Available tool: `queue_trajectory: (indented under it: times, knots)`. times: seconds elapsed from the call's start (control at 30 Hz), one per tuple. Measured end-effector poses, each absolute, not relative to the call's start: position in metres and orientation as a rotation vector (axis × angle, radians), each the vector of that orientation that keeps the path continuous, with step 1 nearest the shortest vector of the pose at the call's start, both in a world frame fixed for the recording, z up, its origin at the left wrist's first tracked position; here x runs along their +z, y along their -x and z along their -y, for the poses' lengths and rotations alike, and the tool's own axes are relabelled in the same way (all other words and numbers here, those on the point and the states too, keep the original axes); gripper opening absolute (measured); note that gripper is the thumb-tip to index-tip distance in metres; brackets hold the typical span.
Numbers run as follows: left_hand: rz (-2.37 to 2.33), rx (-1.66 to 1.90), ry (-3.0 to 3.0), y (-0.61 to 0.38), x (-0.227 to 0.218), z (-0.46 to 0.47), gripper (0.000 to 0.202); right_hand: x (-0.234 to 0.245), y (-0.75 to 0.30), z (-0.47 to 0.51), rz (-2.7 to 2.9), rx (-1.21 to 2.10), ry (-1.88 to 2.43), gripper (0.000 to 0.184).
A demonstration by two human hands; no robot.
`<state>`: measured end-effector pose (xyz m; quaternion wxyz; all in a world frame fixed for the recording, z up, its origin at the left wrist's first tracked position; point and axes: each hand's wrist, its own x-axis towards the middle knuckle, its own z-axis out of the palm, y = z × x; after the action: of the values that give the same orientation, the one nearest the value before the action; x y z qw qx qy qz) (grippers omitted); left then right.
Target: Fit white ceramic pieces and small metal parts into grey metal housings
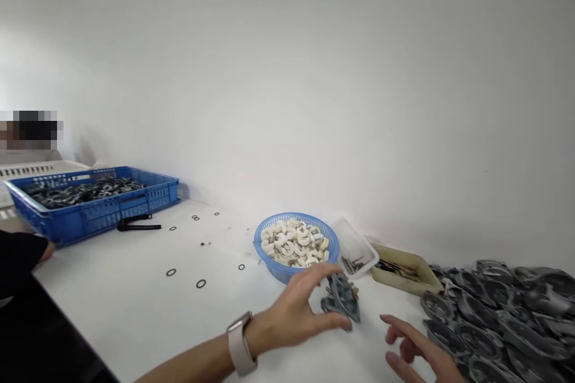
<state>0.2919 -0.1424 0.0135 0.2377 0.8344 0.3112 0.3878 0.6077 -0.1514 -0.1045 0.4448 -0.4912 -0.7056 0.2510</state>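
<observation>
My left hand [296, 305], with a watch on its wrist, grips a dark grey metal casting [342, 298] between thumb and fingers above the white table. Small brass-coloured bits show on the casting's right side. To the right, my right hand [415, 350] has its fingers apart and holds nothing that I can see. It is nearest to a pile of grey metal housings [489, 317]. Just behind my left hand stands a round blue basket [259, 239] full of white curved pieces [291, 242].
A clear tray [354, 239] with small metal parts and a yellowish tray [404, 260] with slim tools sit along the wall. Black rings [200, 283] are scattered on the table [135, 287]. At left are a blue crate [103, 212] of dark parts, a black strap [139, 224] and another person's sleeve [20, 257].
</observation>
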Motion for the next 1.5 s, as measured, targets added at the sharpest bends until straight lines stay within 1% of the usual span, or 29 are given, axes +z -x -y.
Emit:
queue_trajectory:
  times: [0.13, 0.2, 0.27, 0.33, 0.4, 0.47, 0.63, 0.73, 0.9, 1.0, 1.07, 1.13, 1.2, 1.27, 1.4, 1.5]
  knots:
    - [-0.868, 0.89, -1.914, -0.326, -0.031, 0.157, 0.083, -0.1, -0.601, 0.164, 1.738, 0.845, 1.146, 0.08]
    - [-0.866, 0.843, -1.834, -0.329, -0.049, 0.157, 0.087, -0.097, -0.592, 0.169, 1.754, 0.91, 1.147, 0.092]
    - [-0.811, 0.847, -1.808, -0.329, -0.064, 0.154, 0.084, -0.094, -0.58, 0.174, 1.762, 0.973, 1.192, 0.1]
    - [-0.73, 0.862, -1.814, -0.328, -0.072, 0.152, 0.078, -0.093, -0.568, 0.176, 1.762, 1.029, 1.206, 0.102]
    - [-0.677, 0.857, -1.828, -0.328, -0.073, 0.15, 0.071, -0.09, -0.559, 0.178, 1.758, 1.061, 1.166, 0.098]
    - [-0.645, 0.846, -1.845, -0.329, -0.07, 0.15, 0.07, -0.086, -0.553, 0.18, 1.766, 1.034, 1.133, 0.093]
    - [-0.569, 0.776, -1.921, -0.326, -0.058, 0.146, 0.079, -0.063, -0.548, 0.186, 1.875, 0.892, 1.123, 0.088]
    - [-0.57, 0.73, -1.992, -0.32, -0.054, 0.141, 0.084, -0.053, -0.545, 0.188, 1.909, 0.839, 1.186, 0.089]
    - [-0.568, 0.65, -2.122, -0.308, -0.048, 0.135, 0.089, -0.065, -0.547, 0.19, 1.909, 0.808, 1.348, 0.095]
    - [-0.555, 0.62, -2.153, -0.303, -0.045, 0.132, 0.091, -0.079, -0.558, 0.19, 1.91, 0.792, 1.325, 0.096]
    - [-0.555, 0.591, -2.165, -0.301, -0.044, 0.13, 0.089, -0.082, -0.566, 0.185, 1.897, 0.708, 1.277, 0.086]
    - [-0.594, 0.537, -2.167, -0.3, -0.044, 0.127, 0.089, -0.077, -0.571, 0.175, 1.866, 0.572, 1.273, 0.069]
    - [-0.621, 0.478, -2.149, -0.301, -0.047, 0.125, 0.092, -0.063, -0.571, 0.16, 1.831, 0.41, 1.313, 0.054]
    - [-0.59, 0.457, -2.129, -0.303, -0.053, 0.126, 0.098, -0.043, -0.566, 0.143, 1.81, 0.26, 1.327, 0.044]
    - [-0.582, 0.612, -2.081, -0.317, -0.073, 0.131, 0.108, 0.003, -0.54, 0.107, 1.867, 0.068, 1.256, 0.032]
    - [-0.733, 0.678, -2.127, -0.331, -0.091, 0.134, 0.109, 0.028, -0.514, 0.081, 1.973, 0.037, 1.232, 0.034]
